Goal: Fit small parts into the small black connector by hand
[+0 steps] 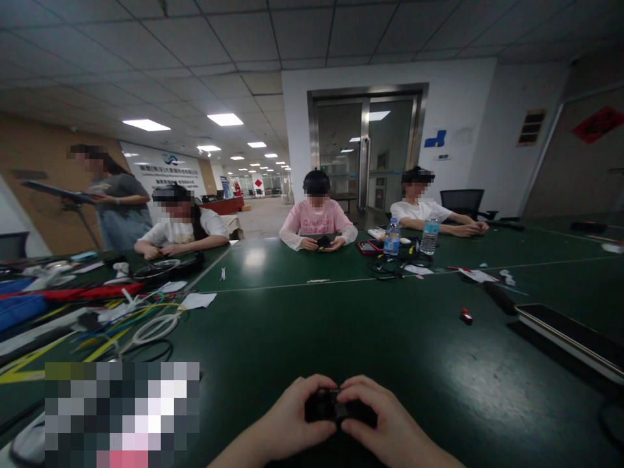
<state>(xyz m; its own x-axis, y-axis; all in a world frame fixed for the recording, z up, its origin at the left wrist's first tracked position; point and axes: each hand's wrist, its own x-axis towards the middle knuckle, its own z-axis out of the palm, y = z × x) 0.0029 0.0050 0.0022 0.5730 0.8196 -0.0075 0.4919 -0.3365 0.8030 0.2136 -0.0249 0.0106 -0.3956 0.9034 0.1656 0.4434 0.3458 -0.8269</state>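
Observation:
Between my two hands is a small black object (336, 408) with a dark, blocky surface; its kind is hard to make out in the dim light. My left hand (297, 413) closes on its left side, thumb below and fingers above. From the other side my right hand (373, 416) grips it in the same way, with the fingertips of both hands almost meeting at its middle. Both hands are just over the near edge part of the green table (253, 364). My fingers cover much of the object.
Cables (156, 328), tools and a blue bin (19, 312) crowd the left. A long dark device (570, 335) lies right, near a small red-and-black piece (466, 316). Two bottles (391, 239) stand farther back. Several people sit or stand beyond; one in pink (319, 224) holds a dark object.

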